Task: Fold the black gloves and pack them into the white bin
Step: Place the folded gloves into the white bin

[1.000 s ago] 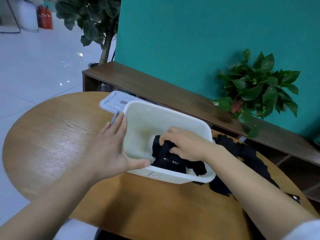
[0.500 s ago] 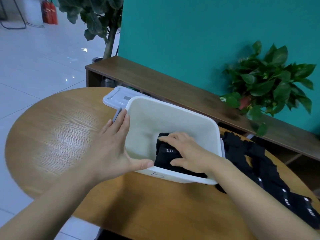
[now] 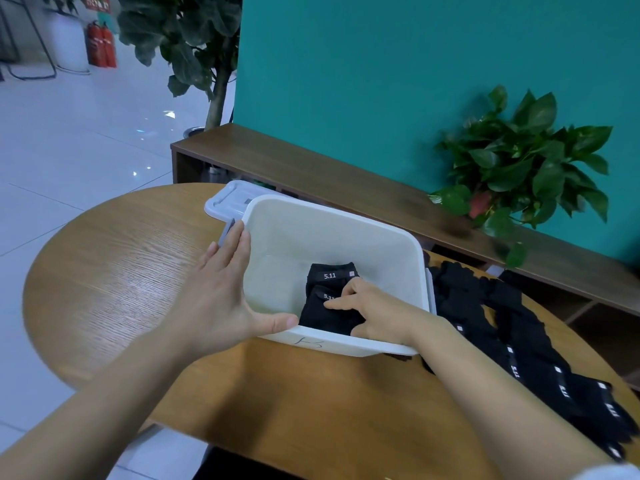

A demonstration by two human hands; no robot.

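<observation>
A white bin (image 3: pixel 332 223) stands on the round wooden table (image 3: pixel 114 258). Inside it, at the near right, lie folded black gloves (image 3: pixel 329 289) with white "5.11" labels. My right hand (image 3: pixel 374 313) reaches into the bin and rests on the nearer folded glove, fingers curled onto it. My left hand (image 3: pixel 221 292) grips the bin's near left corner, thumb over the front rim. A row of unfolded black gloves (image 3: pixel 519 341) lies on the table to the right of the bin.
The bin's white lid (image 3: pixel 228 199) lies behind its far left corner. A low wooden shelf (image 3: pixel 346 181) runs along the teal wall, with a leafy potted plant (image 3: pixel 519 161) on it. A tall plant (image 3: pixel 194 46) stands at the back left.
My right hand has pushed the glove bundle down from above the rim to the bin's floor, so two folded gloves with labels now show. My left hand stays on the bin.
</observation>
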